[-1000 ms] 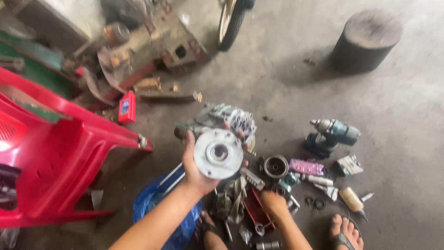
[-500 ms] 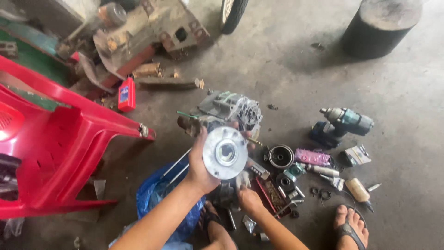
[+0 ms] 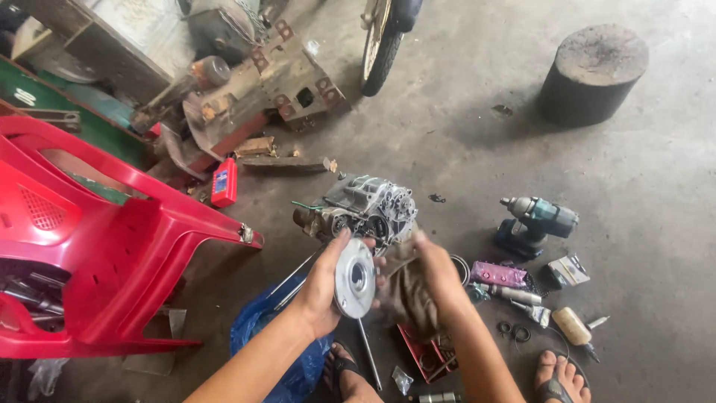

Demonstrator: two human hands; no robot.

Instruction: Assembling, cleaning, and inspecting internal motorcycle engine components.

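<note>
Concrete floor (image 3: pixel 656 224), grey and stained, lies under scattered parts. A red plastic chair (image 3: pixel 112 246) is tipped at the left. A greasy metal engine (image 3: pixel 365 209) sits just beyond the hands. A round, smooth metal disc (image 3: pixel 353 277) is gripped upright by the left hand (image 3: pixel 322 287). A crumpled brown rag (image 3: pixel 409 295) is clutched by the right hand (image 3: pixel 436 272), pressed beside the disc.

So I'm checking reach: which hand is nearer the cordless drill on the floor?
Right. The right hand, holding a dark rag, is nearer the cordless drill; the left hand holds the metal disc farther away.
</note>
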